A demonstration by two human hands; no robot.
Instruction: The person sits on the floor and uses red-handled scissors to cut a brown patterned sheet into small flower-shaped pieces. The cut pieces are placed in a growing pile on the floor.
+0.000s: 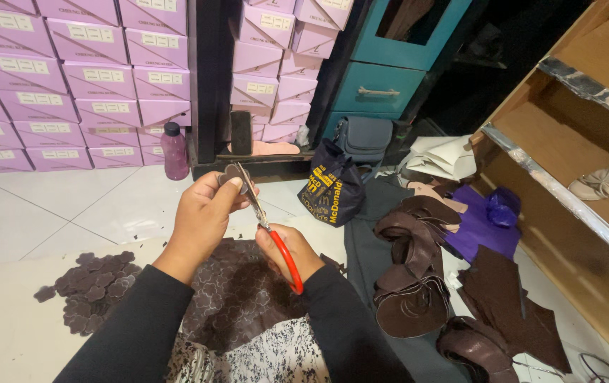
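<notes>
My left hand is raised in the middle of the view and pinches a small dark flower-shaped leather piece between its fingertips. My right hand grips red-handled scissors, whose blades reach up to the edge of that piece. A dark brown sheet of leather embossed with the same flower shapes lies across my lap below both hands. Black sleeves cover both forearms.
A pile of cut flower pieces lies on the white tile floor at left. Brown leather shoe parts and scraps lie at right, by a wooden shelf. A dark bag, a purple bottle and stacked lilac boxes stand behind.
</notes>
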